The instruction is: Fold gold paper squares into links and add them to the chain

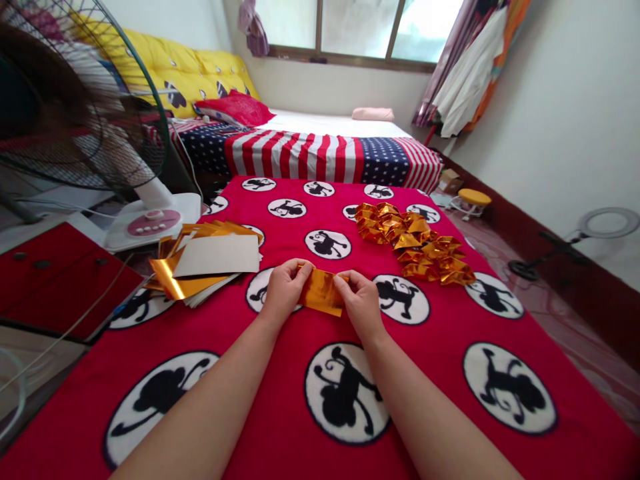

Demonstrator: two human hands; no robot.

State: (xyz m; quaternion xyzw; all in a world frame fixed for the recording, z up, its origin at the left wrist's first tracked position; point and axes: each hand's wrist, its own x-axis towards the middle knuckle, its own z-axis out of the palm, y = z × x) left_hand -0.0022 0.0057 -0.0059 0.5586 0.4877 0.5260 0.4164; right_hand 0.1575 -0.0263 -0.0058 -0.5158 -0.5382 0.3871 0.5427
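- A gold foil sheet (321,293) is held between the two hands, just above or on the red patterned cloth (280,400); whether the cloth is touched by it cannot be told.
- The sheet's far left corner is pinched by the left hand (289,287), between thumb and fingers, at nine o'clock from the sheet's middle.
- The far right part of the sheet is pinched in the same way by the right hand (361,297), at three o'clock.
- The sheet is seen as wider along the nine-to-three line than it is deep, though its true proportions are made uncertain by the slanted view; it is reached about equally by both hands, and its near edge, at six o'clock, is left ungripped.
- A stack of foil and pale sheets, topped by a grey card (217,255), is set at ten o'clock from the hands, nearer to the left one.
- A cluster of folded foil pieces (415,243) is laid at two o'clock, nearer to the right one; neither pile is touched.
- Beyond the stack, also toward ten o'clock, a fan (135,163) is placed.
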